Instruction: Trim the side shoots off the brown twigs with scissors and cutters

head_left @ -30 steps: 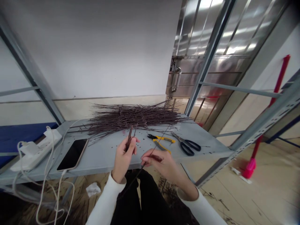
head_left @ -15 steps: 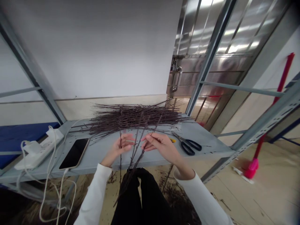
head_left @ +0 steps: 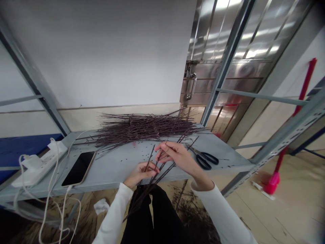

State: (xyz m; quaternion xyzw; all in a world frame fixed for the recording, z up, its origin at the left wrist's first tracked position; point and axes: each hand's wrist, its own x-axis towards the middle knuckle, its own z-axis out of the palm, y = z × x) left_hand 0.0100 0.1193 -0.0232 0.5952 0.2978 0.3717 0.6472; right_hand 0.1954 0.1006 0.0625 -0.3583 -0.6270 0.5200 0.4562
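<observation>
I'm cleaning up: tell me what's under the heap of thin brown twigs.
The heap of thin brown twigs lies on the flat grey shelf, visible in front; the surface directly beneath is covered, so anything there cannot be seen.

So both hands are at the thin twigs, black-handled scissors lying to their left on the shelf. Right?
Wrong side: the head view shows the black-handled scissors lying to the right of the hands. The left hand and right hand are at the thin twigs.
</observation>
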